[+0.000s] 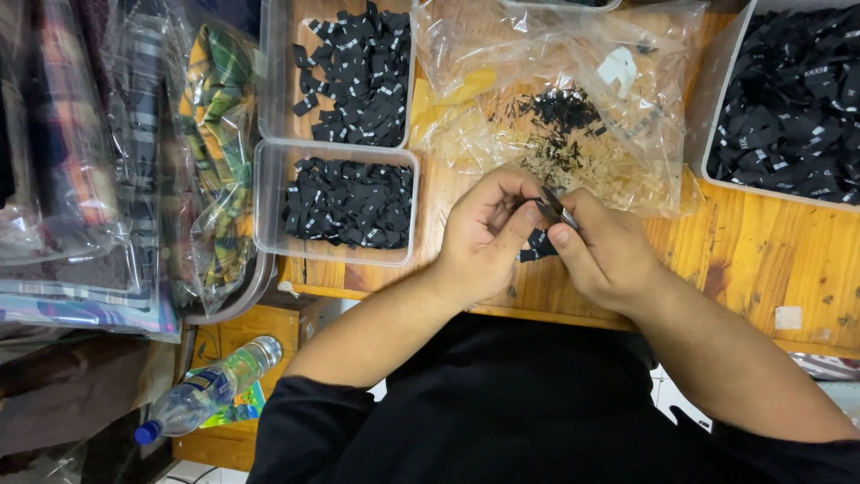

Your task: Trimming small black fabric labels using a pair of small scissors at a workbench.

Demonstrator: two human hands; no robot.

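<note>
Black label (pixel 554 208) sits pinched between my left hand (pixel 484 237) and right hand (pixel 605 251), fingers of both closed on it just above the front edge of the wooden bench (pixel 761 251), with a few more labels (pixel 537 246) lying under my hands. Toward the bench's left edge I see two clear tubs (pixel 269 224) of black labels, one behind the other. A crumpled clear bag (pixel 555 99) lies at the back, and a bigger tub (pixel 717 108) sits at the right corner.

Matt black cloth labels (pixel 351 203), clear glossy plastic tub (pixel 269 202), grainy wooden table (pixel 761 260).
</note>
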